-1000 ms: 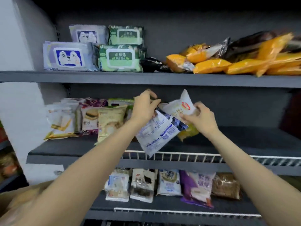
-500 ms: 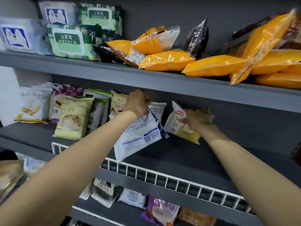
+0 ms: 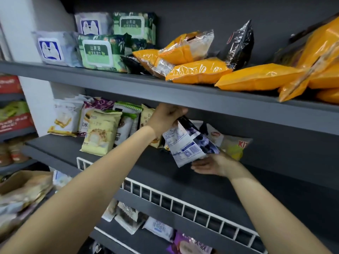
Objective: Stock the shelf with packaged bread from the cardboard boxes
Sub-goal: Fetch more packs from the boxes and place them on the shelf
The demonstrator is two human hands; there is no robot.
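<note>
"山茶油" on green wipes pack point(image 3: 97, 52); red letters "KI" on pale bread packet point(image 3: 236, 145).

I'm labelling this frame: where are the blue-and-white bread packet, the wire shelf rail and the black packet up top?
blue-and-white bread packet point(image 3: 185, 143), head view, printed back.
wire shelf rail point(image 3: 183, 199), head view, top wire.
black packet point(image 3: 238, 46), head view, middle.

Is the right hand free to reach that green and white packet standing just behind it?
Probably yes. The right hand lies open under the blue and white packet that the left hand grips, and the green and white packet stands just beyond it with nothing between.
</note>
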